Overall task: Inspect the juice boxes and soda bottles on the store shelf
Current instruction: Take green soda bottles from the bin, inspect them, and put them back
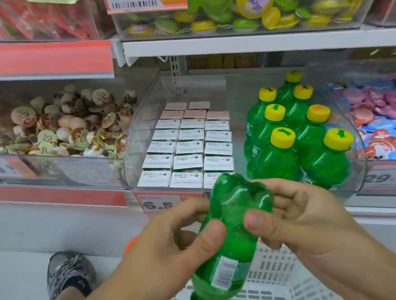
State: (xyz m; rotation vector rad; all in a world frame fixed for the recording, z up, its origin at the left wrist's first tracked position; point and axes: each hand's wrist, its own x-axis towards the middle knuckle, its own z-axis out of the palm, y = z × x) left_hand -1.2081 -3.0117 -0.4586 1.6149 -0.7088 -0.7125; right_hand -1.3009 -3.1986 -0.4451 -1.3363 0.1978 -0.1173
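A green soda bottle [230,239] with a yellow cap is tipped upside down in front of me, its base toward the shelf and its cap pointing down at the basket. My left hand [173,244] grips its left side, thumb on the front. My right hand [300,213] grips its right side near the base. In the clear shelf bin [237,121], several white juice boxes [186,149] stand in rows on the left. Several green soda bottles [297,132] with yellow caps stand on the right.
A white slatted basket [265,299] sits below my hands. A bin of small snack cups [64,131] is to the left, a bin of pink and blue packets [393,120] to the right. Price tags hang on the shelf fronts. My shoe [68,273] rests on the floor.
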